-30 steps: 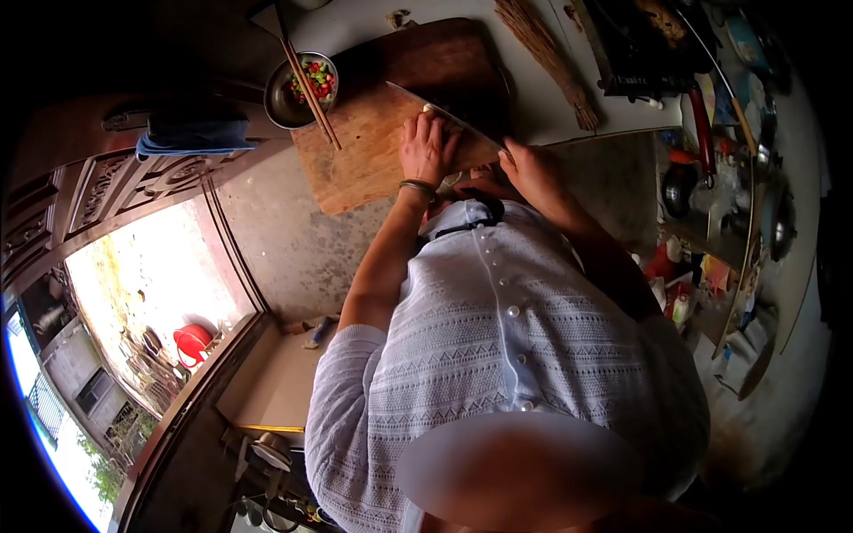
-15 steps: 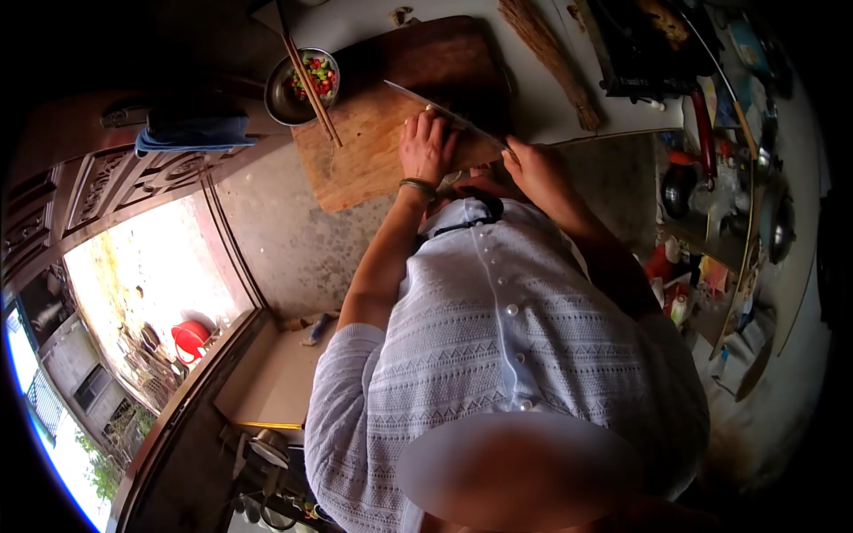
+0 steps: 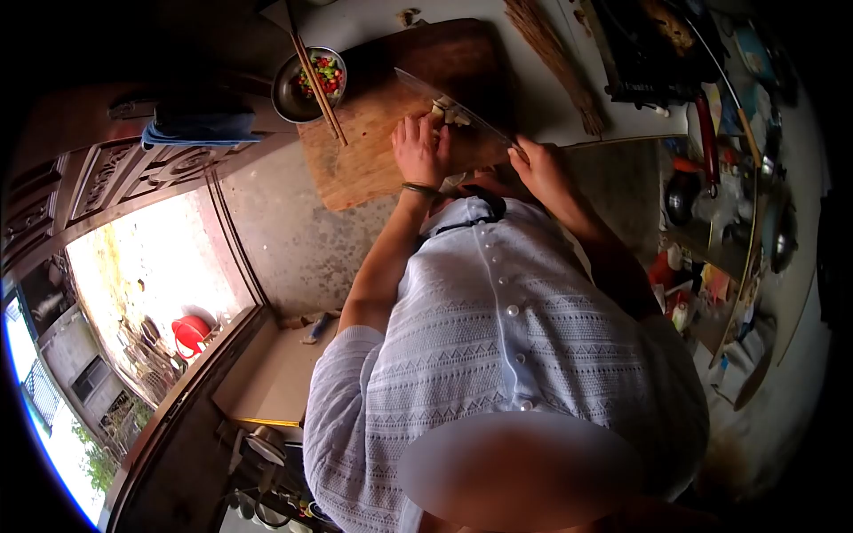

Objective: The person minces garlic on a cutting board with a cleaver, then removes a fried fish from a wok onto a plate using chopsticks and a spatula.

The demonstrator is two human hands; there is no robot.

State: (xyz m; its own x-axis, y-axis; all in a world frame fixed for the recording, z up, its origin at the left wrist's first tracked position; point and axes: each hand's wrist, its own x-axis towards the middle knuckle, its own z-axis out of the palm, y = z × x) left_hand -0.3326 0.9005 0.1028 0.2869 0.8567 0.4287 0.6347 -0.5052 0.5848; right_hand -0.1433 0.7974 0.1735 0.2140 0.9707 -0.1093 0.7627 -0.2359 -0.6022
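Observation:
My right hand [image 3: 540,171] is closed round the handle of a knife [image 3: 449,101], whose long blade slants up and left over the wooden cutting board [image 3: 355,164]. Beside the blade lie several pale cut pieces [image 3: 453,113], too small to name surely. My left hand [image 3: 420,153], with a bracelet at the wrist, rests on the board just left of these pieces, fingers extended and apart from the blade. At the board's left edge stands a metal bowl [image 3: 286,93] of chopped red and green peppers [image 3: 327,78], with chopsticks [image 3: 320,93] across it.
A bundle of dry stalks [image 3: 555,67] lies on the white counter right of the board. Farther right are a dark stove [image 3: 653,53], a red handle [image 3: 706,133] and crowded shelves [image 3: 711,240]. A blue cloth [image 3: 200,131] hangs at left.
My left hand has drawn back left from the blade, exposing the pale pieces. The knife's blade has tilted and shifted slightly up, and the whole view has moved a little.

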